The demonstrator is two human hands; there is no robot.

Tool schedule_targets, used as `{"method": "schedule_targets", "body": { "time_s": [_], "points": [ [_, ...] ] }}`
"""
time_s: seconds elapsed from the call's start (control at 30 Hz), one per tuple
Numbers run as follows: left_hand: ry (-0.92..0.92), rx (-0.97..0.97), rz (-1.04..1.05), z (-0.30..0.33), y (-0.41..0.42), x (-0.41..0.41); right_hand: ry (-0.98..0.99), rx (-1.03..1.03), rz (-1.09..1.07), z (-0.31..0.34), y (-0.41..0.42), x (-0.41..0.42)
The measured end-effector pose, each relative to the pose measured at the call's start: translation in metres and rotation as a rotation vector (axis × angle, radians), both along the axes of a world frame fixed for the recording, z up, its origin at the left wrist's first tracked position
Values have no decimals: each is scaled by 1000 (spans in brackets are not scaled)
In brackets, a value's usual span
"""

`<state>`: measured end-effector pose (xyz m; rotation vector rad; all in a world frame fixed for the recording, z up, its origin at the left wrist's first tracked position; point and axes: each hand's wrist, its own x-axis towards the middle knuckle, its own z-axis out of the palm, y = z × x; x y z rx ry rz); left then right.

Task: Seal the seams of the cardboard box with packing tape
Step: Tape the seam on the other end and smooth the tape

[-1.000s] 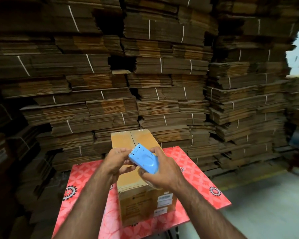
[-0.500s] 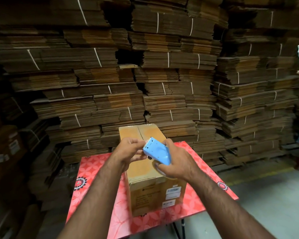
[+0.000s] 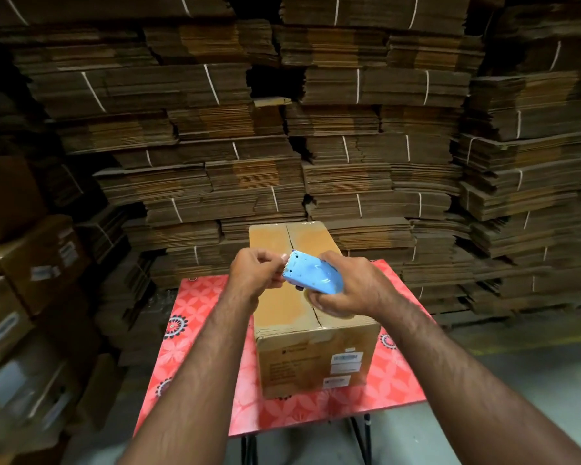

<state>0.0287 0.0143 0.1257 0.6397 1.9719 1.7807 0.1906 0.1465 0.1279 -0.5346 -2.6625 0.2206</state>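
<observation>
While two bare forearms reach in from the bottom edge, both hands meet above the middle of a cardboard box. The right hand is curled around a light blue tape dispenser, its fingers wrapped under the body and over what looks like a clear roll beneath it; the toothed cutting edge points up and toward the left hand. The left hand sits just beside that edge, with thumb and fingers drawn together in a pinch at the dispenser's tip; whether a strip of tape lies between them is too fine to tell.

Below the hands, the box stands upright on a red surface with a pale flower pattern and dark round medallions, carried on thin dark legs. White labels are stuck on the near side of the box, toward its right. Its top flaps are closed, and the centre seam runs away from the viewer, showing bare at the far end.

To the left, more made-up boxes with labels are piled in shadow. Behind everything, tied bundles of flattened cardboard are stacked high across the whole background. A grey floor shows at the lower right.
</observation>
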Motion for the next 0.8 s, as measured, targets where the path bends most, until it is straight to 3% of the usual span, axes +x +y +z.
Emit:
{"method": "schedule_targets", "body": {
  "time_s": [0.43, 0.63, 0.8],
  "points": [
    [-23, -55, 293, -48, 48, -4, -80, 61, 191, -37, 92, -11],
    [-166, -144, 443, -97, 28, 2, -290, 101, 348, -53, 82, -38],
    [-227, -183, 520, -121, 10, 6, -350, 135, 483, -64, 68, -52]
  ]
}}
